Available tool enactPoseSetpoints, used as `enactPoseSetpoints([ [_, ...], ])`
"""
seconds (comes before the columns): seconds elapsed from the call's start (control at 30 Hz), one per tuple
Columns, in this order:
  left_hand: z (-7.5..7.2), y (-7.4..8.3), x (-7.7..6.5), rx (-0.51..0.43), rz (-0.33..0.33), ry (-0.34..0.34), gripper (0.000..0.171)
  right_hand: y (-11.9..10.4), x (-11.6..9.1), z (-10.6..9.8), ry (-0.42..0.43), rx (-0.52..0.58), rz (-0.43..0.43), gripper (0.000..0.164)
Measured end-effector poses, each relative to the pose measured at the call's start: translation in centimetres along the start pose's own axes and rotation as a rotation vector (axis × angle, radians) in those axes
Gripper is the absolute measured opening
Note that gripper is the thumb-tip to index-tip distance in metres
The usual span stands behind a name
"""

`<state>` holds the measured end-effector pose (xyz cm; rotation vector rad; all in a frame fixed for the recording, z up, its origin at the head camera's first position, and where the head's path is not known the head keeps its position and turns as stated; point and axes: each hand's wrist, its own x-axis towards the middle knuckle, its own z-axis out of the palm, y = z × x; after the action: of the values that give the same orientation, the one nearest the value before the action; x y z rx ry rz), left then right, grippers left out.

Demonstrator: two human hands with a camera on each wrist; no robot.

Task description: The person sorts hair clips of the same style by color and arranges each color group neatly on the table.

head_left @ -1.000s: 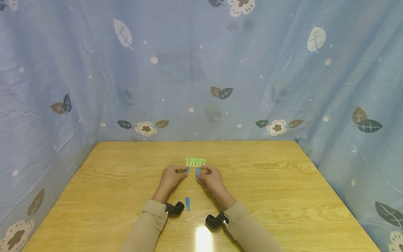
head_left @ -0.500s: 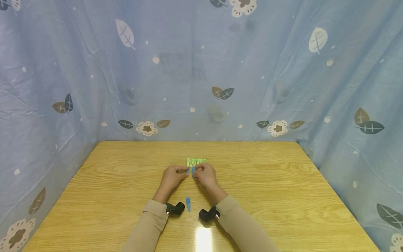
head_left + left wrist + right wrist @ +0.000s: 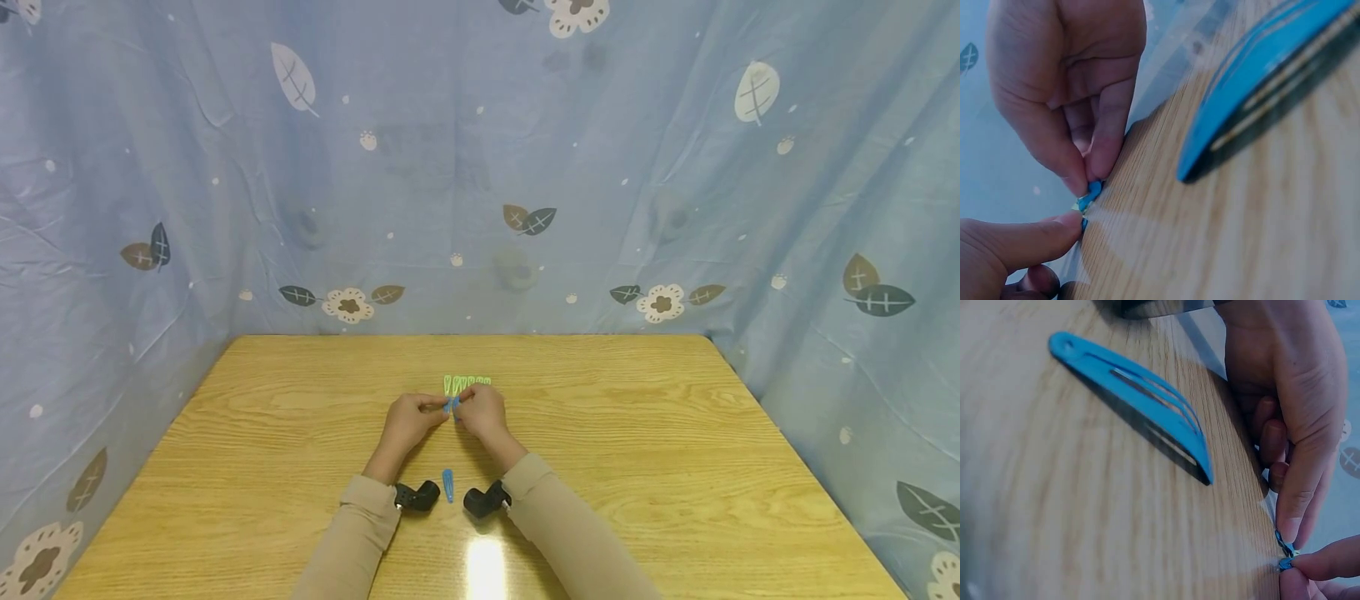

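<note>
My left hand (image 3: 408, 423) is at mid-table, its thumb and index finger pinching the ends of a blue snap hair clip (image 3: 447, 407) lying on the wood. Close by on the right, my right hand (image 3: 482, 411) pinches a second blue hair clip (image 3: 457, 407), largely covered by its fingers. In the left wrist view, the right hand (image 3: 1072, 81) reaches from above while the left thumb (image 3: 1041, 240) comes from the lower left. The right wrist view has the left hand (image 3: 1297, 394) above and right fingers (image 3: 1329, 565) below, with clips small between them.
A row of several green hair clips (image 3: 456, 385) lies just beyond the hands, partly covered by the right hand. Another blue hair clip (image 3: 447, 485) lies nearer, between the wrists. Black wrist cameras (image 3: 417, 497) hang close to the table (image 3: 637, 450). Patterned curtains (image 3: 480, 167) surround it.
My right hand has slid left with its blue clip, bringing it beside the one at my left hand. The left hand stays in place.
</note>
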<state>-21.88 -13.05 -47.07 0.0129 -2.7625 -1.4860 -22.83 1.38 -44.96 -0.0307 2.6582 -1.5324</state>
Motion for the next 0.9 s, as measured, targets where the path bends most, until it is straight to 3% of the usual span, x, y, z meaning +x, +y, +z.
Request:
enactPoseSetpoints([
  [0.67,-0.16,0.08,0.11,0.003,-0.001,0.004,0.026,-0.49,-0.04,0.13,0.087,-0.153,0.010,0.011],
  [0.9,-0.01,0.00,0.00,0.006,0.004,0.002,0.025,0.03,-0.51,-0.08,0.087,-0.133,0.000,0.018],
])
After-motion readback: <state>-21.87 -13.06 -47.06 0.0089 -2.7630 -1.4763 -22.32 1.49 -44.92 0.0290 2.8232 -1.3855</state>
